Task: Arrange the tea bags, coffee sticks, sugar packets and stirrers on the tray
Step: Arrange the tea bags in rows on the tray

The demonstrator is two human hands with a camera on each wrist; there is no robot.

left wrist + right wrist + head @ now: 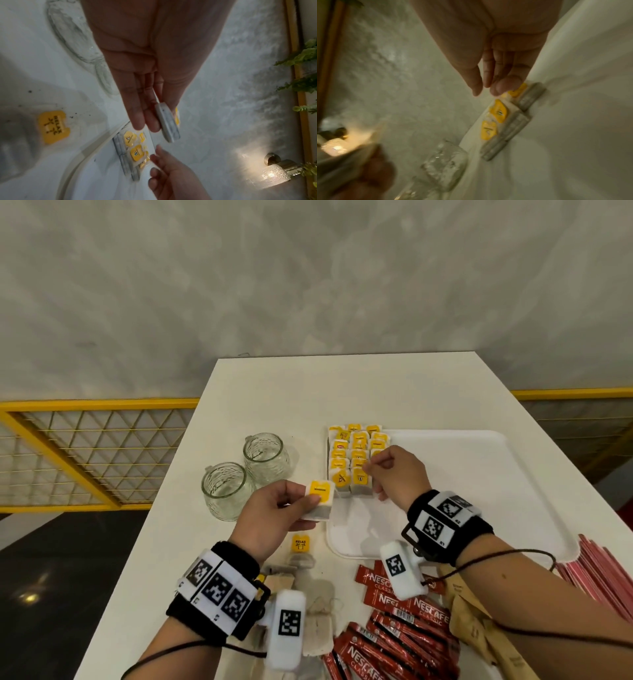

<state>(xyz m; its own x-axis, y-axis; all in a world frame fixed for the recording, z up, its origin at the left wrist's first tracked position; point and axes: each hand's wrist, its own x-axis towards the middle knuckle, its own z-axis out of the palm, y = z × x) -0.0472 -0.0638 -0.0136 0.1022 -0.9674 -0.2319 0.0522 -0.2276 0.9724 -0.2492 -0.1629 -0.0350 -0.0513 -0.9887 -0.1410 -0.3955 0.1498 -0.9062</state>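
Note:
A white tray (496,474) lies on the white table. Rows of tea bags (354,460) with yellow tags fill its far left corner. My left hand (308,501) pinches one more tea bag (320,498) between thumb and fingers, just left of the tray; the left wrist view shows the same tea bag (169,125) edge-on. My right hand (371,465) hovers over the near row, fingers fairly straight, and holds nothing; its fingertips (498,88) sit just above a yellow tag. Loose tea bags (318,611), red coffee sticks (404,635), brown sugar packets (476,621) and pink stirrers (603,577) lie near me.
Two glass jars (226,491) (267,457) stand left of the tray. A loose yellow tag reading RELAX (300,543) lies by the tray's near left corner. The table's left edge drops to a dark floor beside a yellow railing (85,440).

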